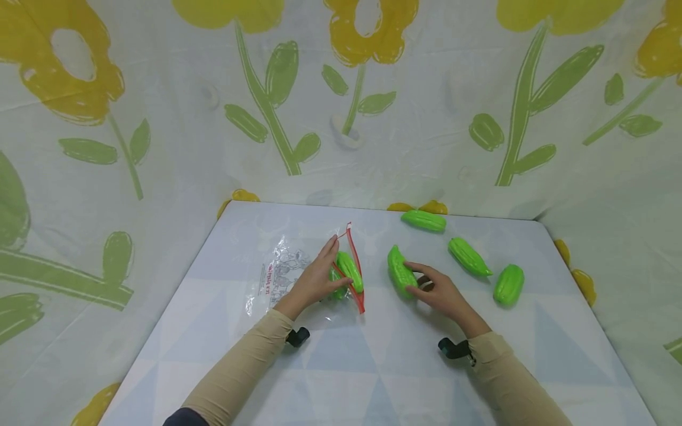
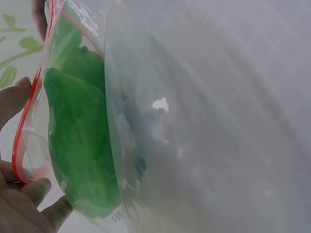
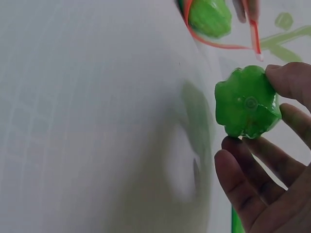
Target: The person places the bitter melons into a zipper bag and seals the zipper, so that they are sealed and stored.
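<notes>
Right hand [image 1: 444, 293] curls fingers round ridged green gourd [image 1: 401, 272] mid-tabletop, likely light, stiff, slick plastic, best gripped mid-body; left hand [image 1: 319, 278] pinches limp zip bag [image 1: 298, 275] mouth open.

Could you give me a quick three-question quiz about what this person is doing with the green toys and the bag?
1. True or false: the left hand holds the bag open at its red rim.
2. How many gourds lie loose on the table, untouched by either hand? A) one B) three C) five
3. Fill in: the right hand has its grip on a ____ beside the bag.

Key
1. True; green gourds already show inside.
2. B: far gourd, middle gourd, right gourd.
3. Gourd.
</notes>
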Action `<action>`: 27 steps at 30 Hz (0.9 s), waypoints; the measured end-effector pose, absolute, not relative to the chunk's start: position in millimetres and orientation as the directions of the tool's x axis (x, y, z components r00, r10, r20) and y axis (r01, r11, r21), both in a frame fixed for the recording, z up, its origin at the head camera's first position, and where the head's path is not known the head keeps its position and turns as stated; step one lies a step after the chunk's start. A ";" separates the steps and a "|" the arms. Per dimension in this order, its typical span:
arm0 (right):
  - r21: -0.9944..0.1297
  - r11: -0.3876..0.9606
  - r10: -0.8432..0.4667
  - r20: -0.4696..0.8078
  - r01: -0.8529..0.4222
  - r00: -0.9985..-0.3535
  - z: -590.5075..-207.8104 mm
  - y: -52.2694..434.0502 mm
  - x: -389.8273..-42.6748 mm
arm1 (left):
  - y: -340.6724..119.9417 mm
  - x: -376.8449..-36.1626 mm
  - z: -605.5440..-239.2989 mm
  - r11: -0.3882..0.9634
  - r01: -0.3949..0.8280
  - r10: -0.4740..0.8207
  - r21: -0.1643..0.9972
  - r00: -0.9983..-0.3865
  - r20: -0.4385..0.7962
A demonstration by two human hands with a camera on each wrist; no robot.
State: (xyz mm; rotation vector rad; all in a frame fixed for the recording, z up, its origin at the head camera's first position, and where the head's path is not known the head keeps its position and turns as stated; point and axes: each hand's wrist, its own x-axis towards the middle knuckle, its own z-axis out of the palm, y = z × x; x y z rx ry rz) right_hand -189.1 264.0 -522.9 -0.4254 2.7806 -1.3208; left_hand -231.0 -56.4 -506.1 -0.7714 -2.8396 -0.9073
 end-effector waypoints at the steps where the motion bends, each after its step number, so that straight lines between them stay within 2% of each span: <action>1: -0.764 0.600 -0.264 0.087 -0.235 -0.960 -522.5 262.5 -189.4 | -56.4 -230.9 -506.1 0.702 0.480 0.443 0.526 -0.873 0.205; 14: -0.768 0.595 -0.295 0.067 -0.238 -0.953 -522.1 243.7 -192.5 | -56.9 -231.6 -506.9 0.703 0.480 0.438 0.525 -0.874 0.212; 27: -0.765 0.573 -0.360 0.087 -0.293 -0.929 -521.5 222.7 -195.8 | -57.9 -230.8 -507.2 0.698 0.489 0.446 0.522 -0.868 0.217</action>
